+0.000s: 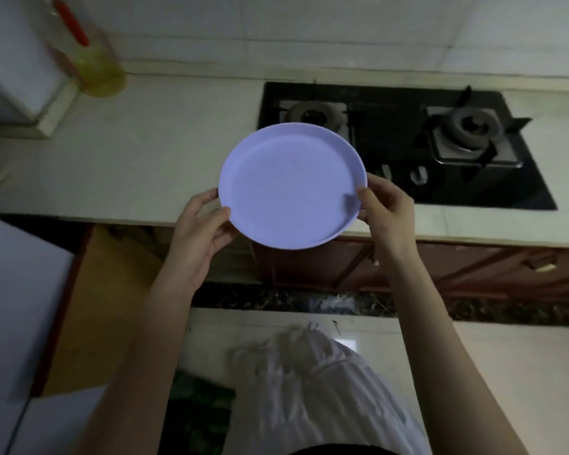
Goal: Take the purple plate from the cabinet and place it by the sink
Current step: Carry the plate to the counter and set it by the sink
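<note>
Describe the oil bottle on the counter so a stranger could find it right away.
Start at the black gas hob set into the pale countertop, then follow the counter left to the far corner by the tiled wall. There stands the oil bottle, beside a white box-like appliance. It is the only clear container there, holding yellow liquid, with a red handle.

The plate (289, 187) was held in the air above the front edge of the surface (145, 152), between the two hands: the left hand (199, 231) at its left rim, the right hand (386, 213) at its right rim. Behind and to the right of the plate, a hob (404, 142) was set into the surface, with one burner (314, 114) just behind the plate and another burner (473, 128) farther right. A bottle (92, 60) stood at the back left, against the wall. Cabinet doors (440, 267) ran below the surface's front edge.
</note>
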`<state>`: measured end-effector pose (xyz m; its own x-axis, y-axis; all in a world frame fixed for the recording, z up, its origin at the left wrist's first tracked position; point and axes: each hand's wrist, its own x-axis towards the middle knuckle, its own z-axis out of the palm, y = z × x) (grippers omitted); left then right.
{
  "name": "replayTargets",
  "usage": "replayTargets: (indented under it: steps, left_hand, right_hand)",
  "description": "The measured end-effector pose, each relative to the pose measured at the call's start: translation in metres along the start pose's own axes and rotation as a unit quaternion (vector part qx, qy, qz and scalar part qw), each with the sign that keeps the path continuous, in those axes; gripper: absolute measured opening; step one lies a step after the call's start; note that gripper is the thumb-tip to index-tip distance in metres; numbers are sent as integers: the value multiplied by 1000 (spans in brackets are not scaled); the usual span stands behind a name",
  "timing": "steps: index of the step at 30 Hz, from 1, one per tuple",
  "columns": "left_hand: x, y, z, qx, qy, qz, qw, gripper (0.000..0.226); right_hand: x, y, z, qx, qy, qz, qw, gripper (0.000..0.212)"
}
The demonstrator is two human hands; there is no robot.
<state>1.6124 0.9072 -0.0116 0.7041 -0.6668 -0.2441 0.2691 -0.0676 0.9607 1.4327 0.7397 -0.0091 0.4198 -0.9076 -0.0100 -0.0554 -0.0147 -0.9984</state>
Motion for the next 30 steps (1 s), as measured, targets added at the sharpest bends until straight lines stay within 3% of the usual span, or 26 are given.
replayTargets:
  steps: [8,21,30]
  left_hand:
    - [23,-19,127,41,-126,-29,991,37]
    - [34,-54,367,41,-232,-49,971,22]
    - [22,-74,508,63,-331,-76,938,22]
  right_hand:
    - [3,24,-121,-9,167,44,985,18]
    - [40,28,-332,10,332,43,942,19]
    - [36,34,-448,14,436,53,898,22]
